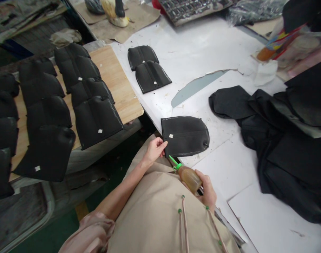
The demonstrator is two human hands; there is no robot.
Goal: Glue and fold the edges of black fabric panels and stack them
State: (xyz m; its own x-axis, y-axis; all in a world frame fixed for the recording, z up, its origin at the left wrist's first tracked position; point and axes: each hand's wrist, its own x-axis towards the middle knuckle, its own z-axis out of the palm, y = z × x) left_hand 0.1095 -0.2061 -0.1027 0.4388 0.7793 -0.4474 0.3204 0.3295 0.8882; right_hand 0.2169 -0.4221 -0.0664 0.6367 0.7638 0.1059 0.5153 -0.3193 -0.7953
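Note:
A black rounded panel [188,138] with a small white tag lies at the near edge of the white-covered table. My left hand [154,151] pinches its straight left edge between thumb and fingers. In my right hand [208,189] is a squeeze bottle [190,178] of brownish liquid with a green nozzle. The bottle is tilted, and its tip is at the panel's lower left corner; I cannot tell whether it touches. Pale streaks run along the panel's curved edge.
Several similar black panels [97,117] overlap in rows on a wooden board [123,88] at left. Two more panels [152,75] lie farther back. Loose black pieces [284,151] are heaped at right. A torn patch [197,88] shows in the white covering.

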